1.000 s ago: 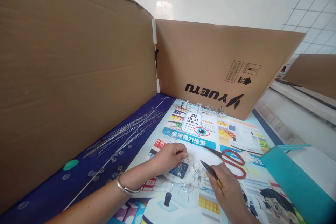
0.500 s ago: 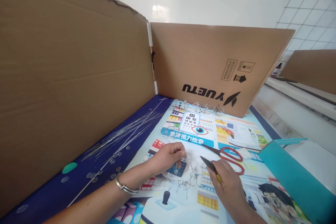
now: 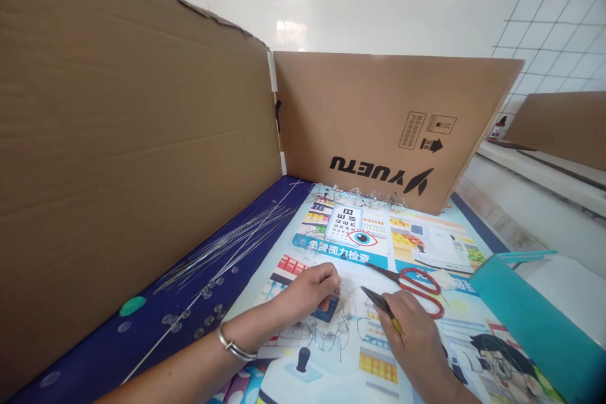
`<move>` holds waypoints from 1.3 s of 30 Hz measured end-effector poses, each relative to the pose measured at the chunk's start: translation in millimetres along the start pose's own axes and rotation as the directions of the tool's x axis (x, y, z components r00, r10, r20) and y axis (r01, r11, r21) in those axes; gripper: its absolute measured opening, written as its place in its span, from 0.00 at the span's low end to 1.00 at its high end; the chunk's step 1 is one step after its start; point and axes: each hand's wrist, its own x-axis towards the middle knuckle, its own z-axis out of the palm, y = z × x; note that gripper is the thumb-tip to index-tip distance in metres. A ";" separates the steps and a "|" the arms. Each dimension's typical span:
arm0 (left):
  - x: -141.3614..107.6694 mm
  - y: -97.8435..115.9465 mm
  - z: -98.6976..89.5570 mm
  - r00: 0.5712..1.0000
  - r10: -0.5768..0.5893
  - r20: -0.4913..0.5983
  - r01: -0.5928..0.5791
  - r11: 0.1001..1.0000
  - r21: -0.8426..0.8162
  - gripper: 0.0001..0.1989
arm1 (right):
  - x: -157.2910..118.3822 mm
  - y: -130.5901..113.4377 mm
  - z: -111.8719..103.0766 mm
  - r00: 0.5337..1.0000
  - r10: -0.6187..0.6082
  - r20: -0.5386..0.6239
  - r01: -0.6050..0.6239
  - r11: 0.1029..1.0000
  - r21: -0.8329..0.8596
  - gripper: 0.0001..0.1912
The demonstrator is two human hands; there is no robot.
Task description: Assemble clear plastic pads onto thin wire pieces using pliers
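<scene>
Tiled wall [image 3: 553,31] at the back; a tall cardboard panel [image 3: 142,139] on the left and a cardboard panel printed YUETU [image 3: 392,120] ahead screen the work surface. Dark blue cloth [image 3: 250,221] carries loose straight wires [image 3: 231,252] and clear discs [image 3: 208,309], beside an eye-chart poster [image 3: 421,246]. A beaded wire frame [image 3: 331,331] lies on the poster, toward its lower middle. Left hand [image 3: 307,293], bangle at the wrist, has shifted over the frame and now hides more of a blue square [image 3: 329,309]. Its fingers [image 3: 329,278] curl closed at the frame; what they pinch cannot be told. Right hand [image 3: 411,334] grips yellow-handled pliers [image 3: 379,303], tips just beside the frame. Red-handled scissors [image 3: 421,287] lie nearby, untouched.
</scene>
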 end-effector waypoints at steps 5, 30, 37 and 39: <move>2.0 -2.4 0.5 1.000 -0.021 0.005 0.022 0.999 -0.035 0.18 | 1.0 -0.5 -0.2 1.000 0.007 -0.004 -0.007 1.000 -0.002 0.06; -2.7 0.9 13.8 0.996 -0.075 0.045 0.083 0.974 -0.211 0.15 | 6.3 -5.8 -14.8 0.995 -0.101 0.011 0.101 0.969 -0.224 0.10; -3.5 3.9 14.6 0.994 -0.093 0.061 0.104 0.971 -0.216 0.15 | 8.1 -4.1 -16.3 0.988 -0.155 0.007 0.149 0.936 -0.318 0.11; -3.6 5.0 14.7 0.994 -0.088 0.063 0.100 0.972 -0.213 0.14 | 8.1 -4.0 -16.3 0.988 -0.157 0.013 0.152 0.932 -0.330 0.11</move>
